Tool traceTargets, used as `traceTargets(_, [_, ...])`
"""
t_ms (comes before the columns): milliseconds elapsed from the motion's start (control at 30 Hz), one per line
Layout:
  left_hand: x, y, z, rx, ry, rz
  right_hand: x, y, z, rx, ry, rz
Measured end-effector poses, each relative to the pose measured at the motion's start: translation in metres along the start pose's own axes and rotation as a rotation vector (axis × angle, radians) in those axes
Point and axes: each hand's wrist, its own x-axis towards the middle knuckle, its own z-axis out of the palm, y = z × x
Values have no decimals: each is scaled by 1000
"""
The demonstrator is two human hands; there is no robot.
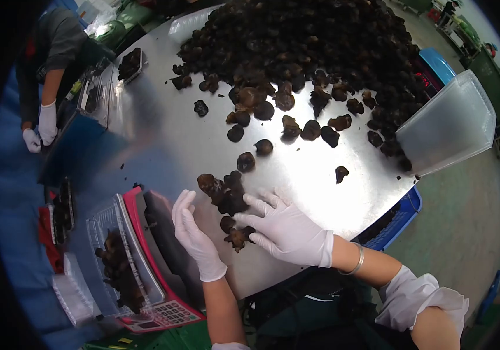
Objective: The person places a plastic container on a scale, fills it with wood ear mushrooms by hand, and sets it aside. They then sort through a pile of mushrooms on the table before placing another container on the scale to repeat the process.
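Note:
Both hands wear white gloves. My right hand (pixel 291 233) spreads its fingers low over the metal table, fingertips at the edge of a small cluster of dark brown wood ear mushrooms (pixel 224 195). A lighter brown, ragged mushroom (pixel 238 238) lies by its lower fingers. On the other side of the cluster, my left hand (pixel 196 236) is held on edge, fingers stretched out and nothing in them. Left of that hand, a clear plastic tray (pixel 158 283) containing mushrooms rests on a pink scale (pixel 194 313) with a keypad.
A large mushroom heap (pixel 302 41) covers the table's far side, with loose pieces scattered before it. Stacked clear containers (pixel 451 125) stand at the right edge, above a blue basket (pixel 399 224). At the far left, a person (pixel 57 46) in white gloves works beside another filled tray (pixel 130 64).

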Motion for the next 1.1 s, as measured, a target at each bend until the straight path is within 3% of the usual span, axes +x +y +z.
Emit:
traceTargets(33, [0, -2, -1, 5, 2, -3, 2, 5, -2, 5, -2, -1])
traceTargets(100, [1, -4, -1, -17, 7, -12, 14, 34, -15, 293, 229, 95])
traceTargets(133, [1, -3, -1, -13, 9, -17, 26, 59, -20, 296, 320, 146])
traceTargets(167, [1, -2, -1, -11, -3, -9, 39, 64, -39, -19, 367, 381])
traceTargets(200, [0, -1, 0, -10, -15, 1, 45, 80, -35, -356, 521, 329])
traceTargets(233, [0, 0, 1, -9, -12, 0, 49, 105, -30, -391, 506, 327])
traceTargets(267, [0, 0, 3, -40, 1, -4, 49, 127, -27, -331, 347, 358])
traceTargets(333, [3, 1, 3, -71, 19, -8, 51, 103, -35, -234, 330, 353])
traceTargets(400, [1, 1, 2, -57, 26, -12, 51, 92, -36, 56, 195, 268])
traceTargets(433, [0, 2, 2, -51, 28, -19, 48, 84, -33, 55, 265, 165])
traceTargets(600, [1, -2, 1, -41, 1, 0, 64, 101, -31, 312, 315, 190])
traceTargets(667, [3, 1, 2, -34, -9, -3, 67, 106, -16, 342, 378, 90])
traceTargets(900, [2, -3, 3, -43, -17, -13, 69, 94, -24, 371, 239, 220])
traceTargets(1100, [2, -4, 2, 16, -49, 11, 58, 88, -15, 436, 263, 286])
